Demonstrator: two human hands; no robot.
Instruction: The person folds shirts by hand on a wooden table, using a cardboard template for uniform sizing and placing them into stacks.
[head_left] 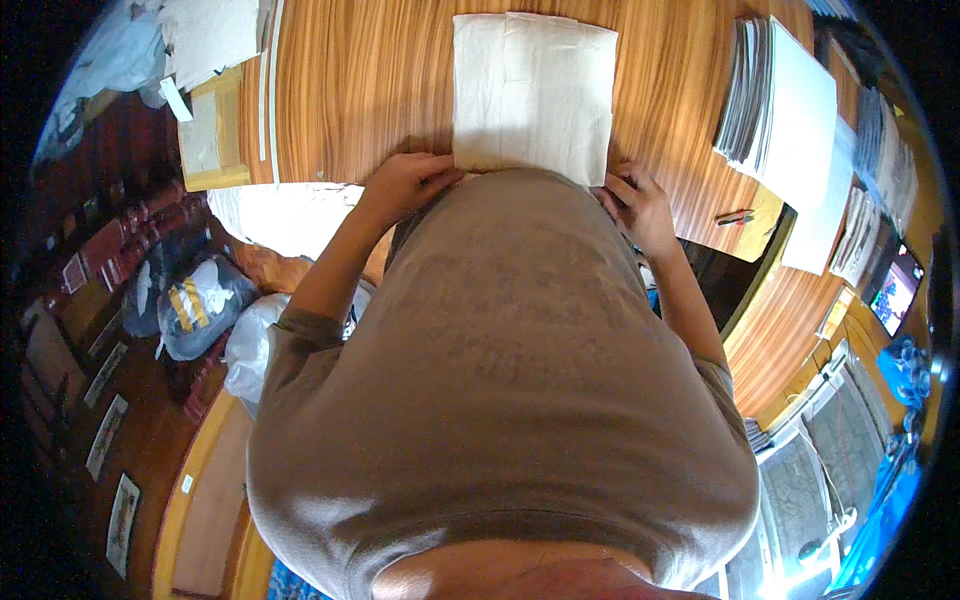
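Note:
A cream, slightly creased sheet (535, 95), cloth or paper I cannot tell, lies flat on the wood-grained table (370, 85) straight in front of me. My left hand (412, 183) is at its near left corner, with the fingers bent and pressed together there. At the near right corner, my right hand (637, 203) has curled fingers, thumb and fingertips closing on the edge. The sheet's near edge is partly hidden behind my shirt.
To the right stand a stack of sheets (750, 95) and a white board or sheet (803, 120); a small red-and-black tool (735, 218) lies nearer. Two thin pale strips (268, 110) lie on the left. A lit phone (896, 290) is far right. Stuffed plastic bags (205, 305) sit lower left.

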